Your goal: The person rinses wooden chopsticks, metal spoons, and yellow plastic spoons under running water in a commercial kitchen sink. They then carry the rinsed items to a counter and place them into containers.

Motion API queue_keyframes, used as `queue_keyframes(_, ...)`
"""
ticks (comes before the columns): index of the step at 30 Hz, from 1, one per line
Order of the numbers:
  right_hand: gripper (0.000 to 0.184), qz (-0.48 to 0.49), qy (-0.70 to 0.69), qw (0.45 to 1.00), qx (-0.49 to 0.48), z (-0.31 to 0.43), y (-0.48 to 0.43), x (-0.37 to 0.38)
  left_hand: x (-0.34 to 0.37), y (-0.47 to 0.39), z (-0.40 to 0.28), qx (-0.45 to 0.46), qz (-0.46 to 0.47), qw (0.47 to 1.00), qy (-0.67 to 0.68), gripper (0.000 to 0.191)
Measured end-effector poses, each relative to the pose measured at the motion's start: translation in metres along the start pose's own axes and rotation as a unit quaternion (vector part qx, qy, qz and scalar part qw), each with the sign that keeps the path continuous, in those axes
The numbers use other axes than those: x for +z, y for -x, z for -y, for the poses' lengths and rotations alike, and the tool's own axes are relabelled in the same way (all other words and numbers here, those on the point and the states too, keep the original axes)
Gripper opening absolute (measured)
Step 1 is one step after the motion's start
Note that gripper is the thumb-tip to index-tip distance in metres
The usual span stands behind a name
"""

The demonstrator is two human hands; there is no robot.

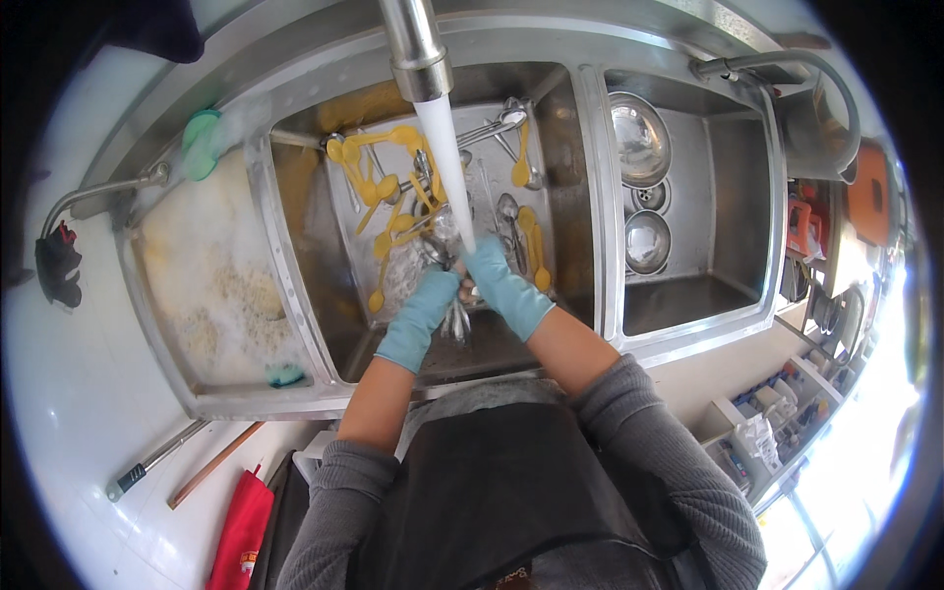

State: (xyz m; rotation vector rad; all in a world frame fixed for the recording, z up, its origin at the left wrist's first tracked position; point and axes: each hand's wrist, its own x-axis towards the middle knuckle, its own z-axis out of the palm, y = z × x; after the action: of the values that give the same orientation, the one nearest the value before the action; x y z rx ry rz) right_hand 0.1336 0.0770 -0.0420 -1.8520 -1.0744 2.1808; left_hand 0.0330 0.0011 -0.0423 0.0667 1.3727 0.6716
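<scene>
My left hand (431, 302), in a light blue rubber glove, is closed around a bundle of metal spoons (456, 324) whose ends stick out below it. Beside it, my right hand (498, 273) in a matching glove is at the same bundle, under the running water; its fingers are partly hidden. Water (451, 158) pours from the metal faucet (422, 66) onto the hands. Around them in the middle steel sink basin (295, 214) lie yellow spoons (521, 171), metal spoons (507, 206) and a few long-handled metal utensils (483, 133).
The left basin holds foamy water (221, 280), with a green sponge (284, 375) near its front and a green cloth-like item (200, 145) at its back rim. Metal bowls (638, 140) lie in the right basin. A metal pitcher (815, 133) stands farther right.
</scene>
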Motion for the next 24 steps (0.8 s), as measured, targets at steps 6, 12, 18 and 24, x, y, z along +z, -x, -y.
queue_keyframes(6,0.028,-0.156,0.532,0.813,-0.177,0.040,-0.067,-0.050,-0.037,0.003,-0.017,-0.057,-0.025,0.996,-0.062,0.020)
queue_keyframes(12,0.040,-0.401,0.558,0.640,-0.345,0.107,-0.151,-0.096,-0.053,0.010,-0.031,0.017,-0.060,0.996,-0.061,0.028)
queue_keyframes(18,0.026,-0.195,0.546,0.789,-0.202,0.099,-0.173,-0.103,-0.056,0.001,-0.033,0.059,-0.097,0.993,-0.029,0.028)
queue_keyframes(24,0.021,-0.058,0.584,0.793,-0.161,0.046,-0.117,-0.072,-0.055,-0.016,-0.036,0.087,-0.196,0.973,-0.080,0.018)
